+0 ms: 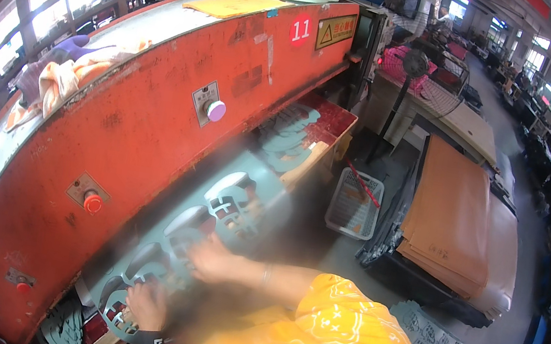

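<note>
A grey-green sheet (153, 278) with curved cut-out shapes lies along the bed under the orange-red beam of a large press (149, 110). At the sheet's near-left end is my left hand (147, 304), a black band on its wrist, its fingers curled at the edge of a cut-out; what they hold is unclear. Farther along, my right hand (211, 260) is over the sheet's near edge, smeared by motion, so its fingers cannot be made out. Pale bits show inside the far cut-outs.
Cut grey-green pieces (287, 138) lie on a red board at the bed's far end; more pieces (63, 329) are at the lower left. A white basket (355, 204) stands on the floor beside a stack of brown sheets (450, 219). A fan (416, 63) stands behind.
</note>
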`<action>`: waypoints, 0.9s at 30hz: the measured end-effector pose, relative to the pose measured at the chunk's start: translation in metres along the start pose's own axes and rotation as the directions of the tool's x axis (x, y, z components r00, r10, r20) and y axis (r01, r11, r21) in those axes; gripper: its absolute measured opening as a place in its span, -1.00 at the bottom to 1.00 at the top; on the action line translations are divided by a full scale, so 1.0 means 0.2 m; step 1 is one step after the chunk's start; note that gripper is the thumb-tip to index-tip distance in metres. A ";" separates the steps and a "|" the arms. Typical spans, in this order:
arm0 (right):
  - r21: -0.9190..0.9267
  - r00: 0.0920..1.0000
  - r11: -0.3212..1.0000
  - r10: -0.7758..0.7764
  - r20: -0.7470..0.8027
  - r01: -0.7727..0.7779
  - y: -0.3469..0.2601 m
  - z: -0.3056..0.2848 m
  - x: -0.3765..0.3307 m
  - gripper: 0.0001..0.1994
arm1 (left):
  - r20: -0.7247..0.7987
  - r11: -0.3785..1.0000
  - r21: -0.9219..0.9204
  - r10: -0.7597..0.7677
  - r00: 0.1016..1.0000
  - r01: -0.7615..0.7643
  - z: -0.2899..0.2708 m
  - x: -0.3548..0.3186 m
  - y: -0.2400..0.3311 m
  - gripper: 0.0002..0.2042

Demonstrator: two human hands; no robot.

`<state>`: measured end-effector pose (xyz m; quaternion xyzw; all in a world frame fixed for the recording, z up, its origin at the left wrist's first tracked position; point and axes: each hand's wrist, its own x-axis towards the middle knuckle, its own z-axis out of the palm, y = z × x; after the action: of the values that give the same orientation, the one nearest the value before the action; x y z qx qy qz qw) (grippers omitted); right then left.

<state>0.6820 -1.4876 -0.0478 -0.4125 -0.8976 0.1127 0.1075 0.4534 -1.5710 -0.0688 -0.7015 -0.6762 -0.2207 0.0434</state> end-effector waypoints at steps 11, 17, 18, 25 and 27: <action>0.323 0.992 0.943 0.106 -0.072 -0.078 0.03 -0.34 0.17 -0.50 | 0.332 0.939 -0.341 0.070 0.941 0.050 -0.14 -0.24 0.10 -0.76; 0.112 0.981 0.994 0.018 -0.191 0.003 -0.39 0.06 0.18 -0.21 | -0.226 0.553 -0.833 -0.372 0.900 0.019 -0.13 -0.08 0.08 -0.39; 0.088 0.976 0.996 0.029 -0.216 -0.010 -0.43 0.10 0.16 -0.22 | -0.214 0.575 -0.818 -0.348 0.913 0.028 -0.10 -0.08 0.09 -0.37; 0.109 0.964 0.994 0.058 -0.260 -0.030 -0.50 0.13 -0.03 -0.33 | -0.087 0.578 -0.808 -0.305 0.948 0.112 0.02 -0.18 0.20 -0.20; 0.166 0.962 0.986 0.076 -0.261 -0.033 -0.50 0.12 -0.03 -0.35 | -0.060 0.530 -0.835 -0.352 0.934 0.147 0.01 -0.19 0.21 -0.06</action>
<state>0.6077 -1.5590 -0.0415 -0.4386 -0.8512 0.1307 0.2567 0.4951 -1.6084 -0.0745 -0.5070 -0.5807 -0.5886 -0.2435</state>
